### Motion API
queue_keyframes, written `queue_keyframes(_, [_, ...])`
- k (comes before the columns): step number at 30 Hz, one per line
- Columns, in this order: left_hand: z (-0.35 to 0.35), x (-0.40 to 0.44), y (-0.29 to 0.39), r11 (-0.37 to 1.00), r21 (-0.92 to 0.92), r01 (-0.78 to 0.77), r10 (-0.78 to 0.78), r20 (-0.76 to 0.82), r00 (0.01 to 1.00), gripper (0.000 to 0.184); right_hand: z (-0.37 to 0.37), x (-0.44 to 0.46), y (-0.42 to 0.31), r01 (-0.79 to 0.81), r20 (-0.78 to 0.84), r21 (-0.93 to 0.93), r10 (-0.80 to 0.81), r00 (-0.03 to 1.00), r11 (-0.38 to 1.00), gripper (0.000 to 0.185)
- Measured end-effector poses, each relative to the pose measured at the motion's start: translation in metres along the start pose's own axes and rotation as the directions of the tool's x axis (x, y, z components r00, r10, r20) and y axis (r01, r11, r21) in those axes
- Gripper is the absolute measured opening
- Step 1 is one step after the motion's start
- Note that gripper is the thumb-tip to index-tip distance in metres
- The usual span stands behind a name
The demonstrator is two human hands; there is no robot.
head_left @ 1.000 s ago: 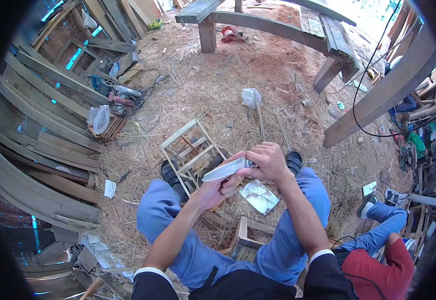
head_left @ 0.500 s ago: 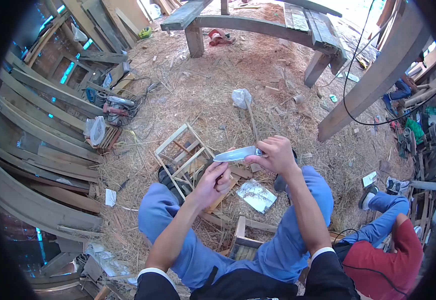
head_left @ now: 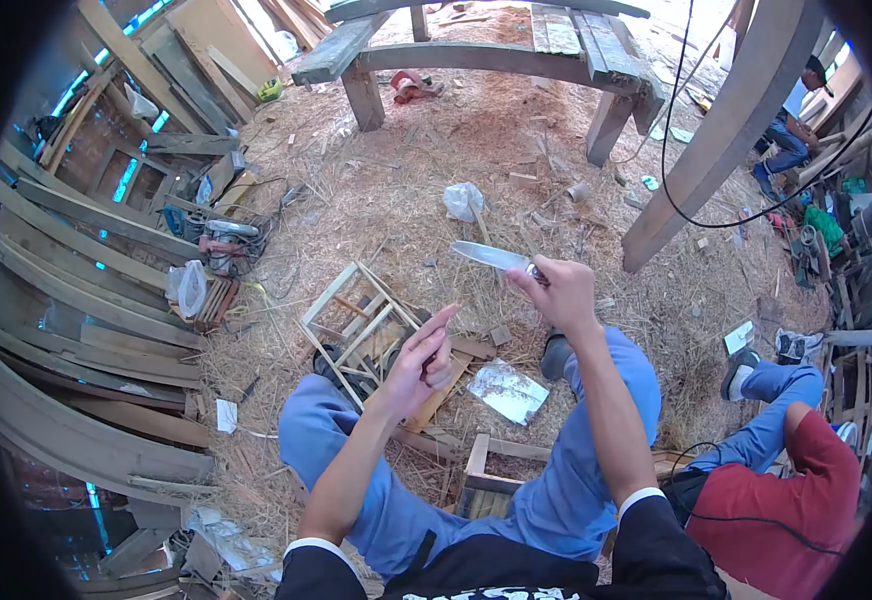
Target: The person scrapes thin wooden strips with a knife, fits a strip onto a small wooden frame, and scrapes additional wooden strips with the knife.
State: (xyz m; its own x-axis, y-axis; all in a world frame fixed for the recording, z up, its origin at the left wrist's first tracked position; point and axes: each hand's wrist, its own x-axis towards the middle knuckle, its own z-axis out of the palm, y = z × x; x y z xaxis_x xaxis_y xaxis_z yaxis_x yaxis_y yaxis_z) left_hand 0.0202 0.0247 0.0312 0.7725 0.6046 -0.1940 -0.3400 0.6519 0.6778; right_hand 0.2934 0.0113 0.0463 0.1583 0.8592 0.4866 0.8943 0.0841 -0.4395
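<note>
Nearest me are blue trousers [head_left: 576,490], knees wide apart, with a box-like wooden piece [head_left: 479,480] on the ground between them. The left hand [head_left: 420,370] hangs over that gap holding nothing, its index finger stretched out and the others curled toward the palm. A little farther out, the right hand [head_left: 564,292] has its fingers wrapped round the handle of a knife [head_left: 489,255], thumb against it; the blade is in the air, clear of the left hand. Below lie a pale sheet [head_left: 509,392], flecked with debris, and a slatted wooden frame [head_left: 330,293]. Over to the right is a co-worker in a red top [head_left: 771,510]. Farther off, a plastic bag [head_left: 463,203] rests on the littered floor, and beyond it stands a wooden bench [head_left: 476,58].
</note>
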Motion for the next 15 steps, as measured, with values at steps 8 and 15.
queue_keyframes(8, [-0.009,-0.006,-0.006,0.998,0.059,-0.029,0.039,-0.186,0.982,0.043,0.022,-0.003,-0.027,0.186,0.022,0.186,-0.194,0.981,0.965,0.050])
queue_keyframes(15, [-0.012,-0.019,0.001,0.995,0.058,-0.077,0.090,-0.288,0.953,0.045,0.053,-0.006,-0.068,0.364,0.175,0.329,-0.435,0.883,0.871,0.050])
